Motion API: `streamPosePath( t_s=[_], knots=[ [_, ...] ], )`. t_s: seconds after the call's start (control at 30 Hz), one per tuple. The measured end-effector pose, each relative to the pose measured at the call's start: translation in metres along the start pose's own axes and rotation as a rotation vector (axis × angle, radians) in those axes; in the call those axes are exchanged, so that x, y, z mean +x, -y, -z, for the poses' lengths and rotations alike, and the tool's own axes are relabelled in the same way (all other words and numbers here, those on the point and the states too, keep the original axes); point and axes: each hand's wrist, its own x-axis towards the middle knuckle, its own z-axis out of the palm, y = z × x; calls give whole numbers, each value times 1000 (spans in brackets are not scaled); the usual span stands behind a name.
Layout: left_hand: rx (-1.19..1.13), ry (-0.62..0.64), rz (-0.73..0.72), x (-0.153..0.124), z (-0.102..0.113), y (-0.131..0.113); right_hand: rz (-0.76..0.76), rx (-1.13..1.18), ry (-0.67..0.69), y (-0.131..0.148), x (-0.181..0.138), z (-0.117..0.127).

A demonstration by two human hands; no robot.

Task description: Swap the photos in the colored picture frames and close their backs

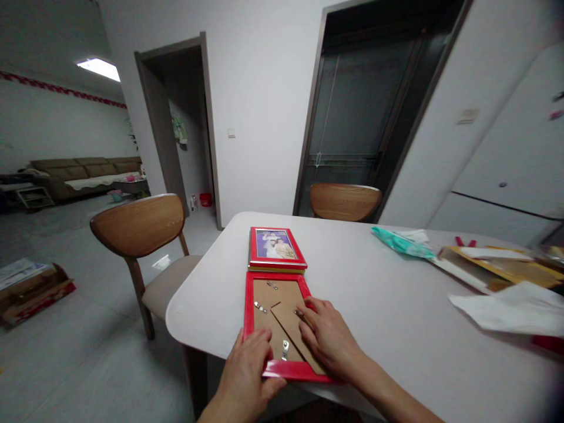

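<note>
A red picture frame (249, 305) lies face down at the near edge of the table, its brown backing board (268, 329) facing up. Several small metal clips sit on the board, one of them a clip (285, 350) near the bottom, and a dark slanting slit crosses its middle. My left hand (250, 367) is closed around the frame's lower left corner. Along the right side, my right hand (326, 335) grips the frame, its fingertips on a metal turn clip. Just beyond lies a stack of red frames, the top framed photo (277, 244) facing up.
To the right on the white table (374, 282) are a teal plastic packet (403, 242), a yellow padded envelope (493, 267) and white wrapping (520, 308). Wooden chairs stand at the left (141, 226) and far side (346, 201). A cardboard box (37, 296) sits on the floor.
</note>
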Motion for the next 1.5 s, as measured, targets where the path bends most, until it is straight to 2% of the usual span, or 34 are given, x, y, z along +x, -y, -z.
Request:
streamPosePath(
  t_s=[0.1,0.27,0.37,0.67,0.73,0.87,1.03,1.3,1.5],
  knots=[
    [16,14,-6,-2,0,0,65,39,12,19,13,-3],
    [18,51,-6,-3,2,0,162,93,123,47,37,-12],
    [1,56,-6,-3,2,0,177,108,145,47,43,-19],
    [-16,54,-12,-3,2,1,154,195,101,42,42,-25],
    [-15,47,-12,-3,3,0,103,197,88,38,47,-25],
    [-28,28,-7,-4,1,-3,-102,153,34,22,68,-29],
    [-20,40,-10,-5,-2,-4,-267,72,30,8,89,-39],
    [48,78,4,-4,-4,-4,-408,30,46,8,102,-41],
    [82,92,31,-4,0,-10,-450,58,44,12,102,-38]
  ],
)
